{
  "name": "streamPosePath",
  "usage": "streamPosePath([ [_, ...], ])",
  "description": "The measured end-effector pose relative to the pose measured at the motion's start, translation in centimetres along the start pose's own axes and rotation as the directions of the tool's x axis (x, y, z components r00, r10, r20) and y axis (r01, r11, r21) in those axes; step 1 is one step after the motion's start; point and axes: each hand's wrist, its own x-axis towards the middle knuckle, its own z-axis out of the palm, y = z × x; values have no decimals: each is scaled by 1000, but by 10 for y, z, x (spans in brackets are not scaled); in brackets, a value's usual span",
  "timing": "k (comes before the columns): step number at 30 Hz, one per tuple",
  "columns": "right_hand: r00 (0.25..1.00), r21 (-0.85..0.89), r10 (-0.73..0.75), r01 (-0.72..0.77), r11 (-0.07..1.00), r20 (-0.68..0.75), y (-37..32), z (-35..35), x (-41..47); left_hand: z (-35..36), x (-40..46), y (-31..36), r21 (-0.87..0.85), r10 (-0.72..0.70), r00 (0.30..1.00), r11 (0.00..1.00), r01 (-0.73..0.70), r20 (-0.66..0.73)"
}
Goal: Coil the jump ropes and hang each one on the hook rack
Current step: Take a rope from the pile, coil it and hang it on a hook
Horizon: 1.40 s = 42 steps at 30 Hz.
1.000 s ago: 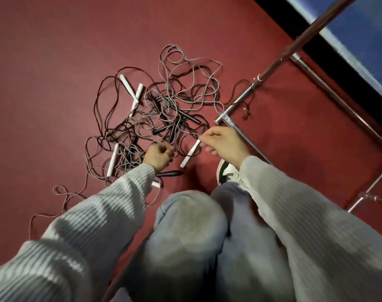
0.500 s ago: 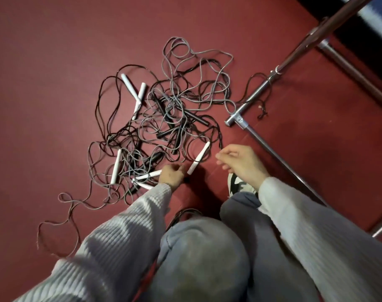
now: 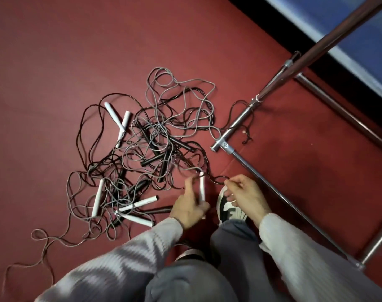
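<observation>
A tangle of grey and black jump ropes lies on the red floor, with several white and black handles sticking out of it. My left hand grips one white handle upright at the near edge of the pile. Just to its right, my right hand pinches a thin rope strand that runs from that handle. The metal rack stands to the right of the pile, its poles crossing at a floor joint.
Two white handles form a V at the far left of the pile; two more lie near my left hand. A loose grey cord trails leftward. My shoe sits under my right hand. A dark wall base runs top right.
My left hand took the white handle that my right hand first held and stood it upright. My right hand let go of it and now pinches the rope.
</observation>
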Motion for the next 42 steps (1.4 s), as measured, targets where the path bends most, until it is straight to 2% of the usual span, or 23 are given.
streamPosePath([
  [1, 998, 27, 63, -63, 998, 6, 0, 4, -3, -2, -17, 10, -162, 100, 994, 982, -93, 34],
  [3, 966, 195, 206, -234, 952, 154, -8, 8, -14, -9, -47, 34, -344, 272, 955, 913, -220, 114],
  [6, 912, 400, 127, -292, 869, 390, -23, 5, -33, -18, -68, 51, -182, 416, 871, 907, -379, 262],
  [7, 912, 459, 66, -265, 848, 405, -27, 2, -38, -21, -68, 55, -137, 428, 857, 904, -406, 286],
  [9, 944, 510, -22, -158, 845, 328, -39, -3, -46, -25, -70, 64, -194, 428, 857, 902, -385, 288],
  [11, 965, 412, -114, 6, 911, 238, -49, -3, -53, -28, -79, 83, -357, 332, 918, 902, -243, 215],
  [13, 954, 262, -237, 185, 947, 183, -57, -1, -63, -27, -87, 101, -574, 185, 977, 814, -90, 110],
  [15, 905, 140, -374, 351, 926, 203, -66, -1, -82, -27, -86, 112, -742, 20, 999, 670, 22, 47],
  [16, 873, 106, -442, 429, 897, 207, -71, -4, -93, -31, -84, 113, -832, -55, 997, 550, 69, 46],
  [18, 803, 60, -569, 568, 821, 176, -80, -16, -118, -47, -77, 108, -970, -99, 984, 180, 162, 146],
  [20, 726, -12, -667, 678, 735, 168, -85, -32, -141, -70, -76, 101, -975, -3, 985, -147, 169, 172],
  [23, 704, -3, -705, 708, 706, 87, -82, -62, -165, -108, -73, 99, -902, 6, 997, -425, 74, 80],
  [25, 744, 236, -666, 656, 717, -47, -72, -82, -180, -132, -66, 98, -860, -48, 998, -511, 8, 38],
  [27, 805, 576, -582, 532, 621, -117, -64, -100, -188, -143, -67, 100, -895, -56, 998, -445, -2, 25],
  [29, 828, 862, -561, 275, 427, 13, -64, -109, -195, -141, -87, 120, -973, 13, 1000, -232, 16, 14],
  [30, 827, 905, -554, 161, 395, 95, -69, -108, -199, -136, -106, 137, -997, 74, 997, -82, -9, -15],
  [31, 851, 883, -502, 110, 457, 154, -71, -106, -199, -129, -129, 155, -994, 148, 986, 76, -84, -72],
  [33, 931, 717, -324, 108, 689, 171, -85, -92, -198, -115, -170, 182, -892, 341, 925, 348, -290, -168],
  [35, 951, 601, -204, 23, 799, 234, -103, -75, -196, -100, -199, 196, -720, 522, 833, 506, -474, -182],
  [37, 922, 558, -151, -82, 826, 358, -120, -61, -196, -86, -216, 194, -488, 711, 695, 573, -659, -103],
  [39, 918, 496, -141, -68, 866, 370, -132, -51, -196, -80, -223, 181, -212, 824, 563, 562, -800, 60],
  [40, 925, 471, -176, -3, 882, 336, -139, -48, -196, -79, -223, 173, -114, 826, 550, 562, -819, 125],
  [42, 916, 488, -299, 140, 862, 267, -149, -44, -198, -79, -218, 153, -124, 759, 634, 650, -750, 147],
])
